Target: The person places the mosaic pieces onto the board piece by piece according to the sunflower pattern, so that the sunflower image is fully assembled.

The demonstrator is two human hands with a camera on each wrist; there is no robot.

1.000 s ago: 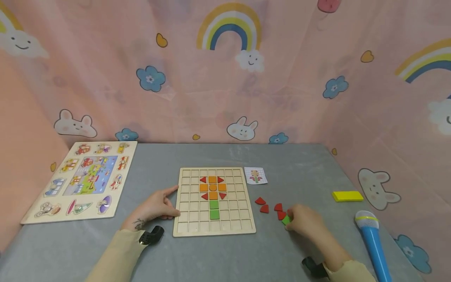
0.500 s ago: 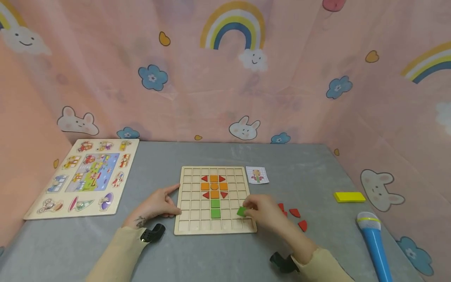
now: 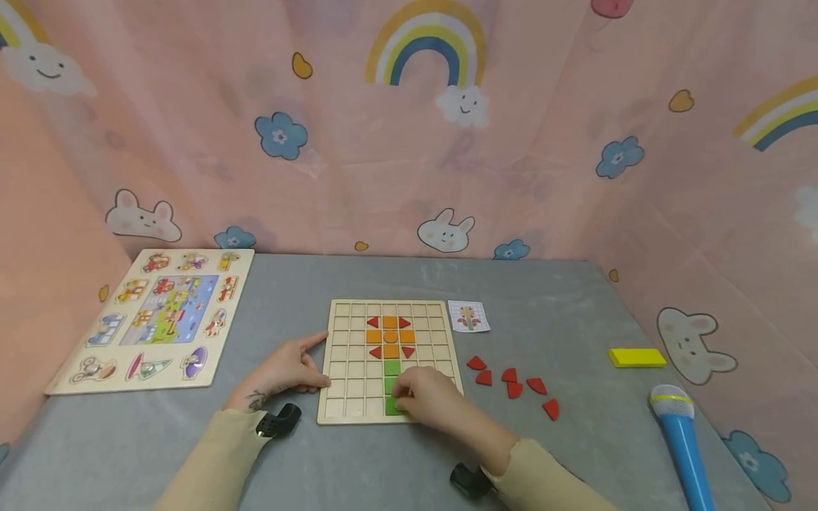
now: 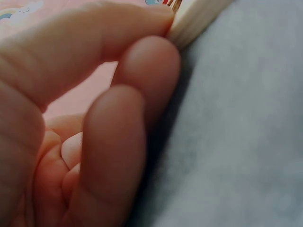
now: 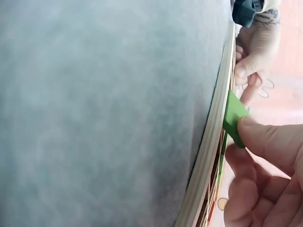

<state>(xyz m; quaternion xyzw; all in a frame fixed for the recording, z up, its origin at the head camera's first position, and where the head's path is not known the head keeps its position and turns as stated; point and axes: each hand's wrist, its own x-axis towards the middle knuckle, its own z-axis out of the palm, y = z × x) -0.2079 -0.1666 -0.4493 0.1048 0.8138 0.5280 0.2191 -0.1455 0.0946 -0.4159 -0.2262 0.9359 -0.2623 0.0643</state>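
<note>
In the head view, a square wooden grid board (image 3: 348,408) lies in the middle of the table. Orange, red and green pieces form an upright pattern on it. My right hand (image 3: 431,397) pinches a green square tile (image 5: 234,116) between thumb and fingers, tilted close over the board's near edge in the right wrist view. From the head this tile lines up below the green squares (image 3: 392,367) in the same column. At the board's left edge, my left hand (image 3: 281,372) touches the wood with extended index finger and thumb.
Several loose red pieces (image 3: 483,377) lie right of the board. A small printed card (image 3: 469,316) is at its upper right corner. Farther right are a yellow block (image 3: 637,358) and a blue toy microphone (image 3: 680,440). A picture puzzle board (image 3: 169,351) lies at the left.
My right hand has carried the green tile leftward from among the red pieces to the board's column of green squares. The left hand stays at the board's edge.
</note>
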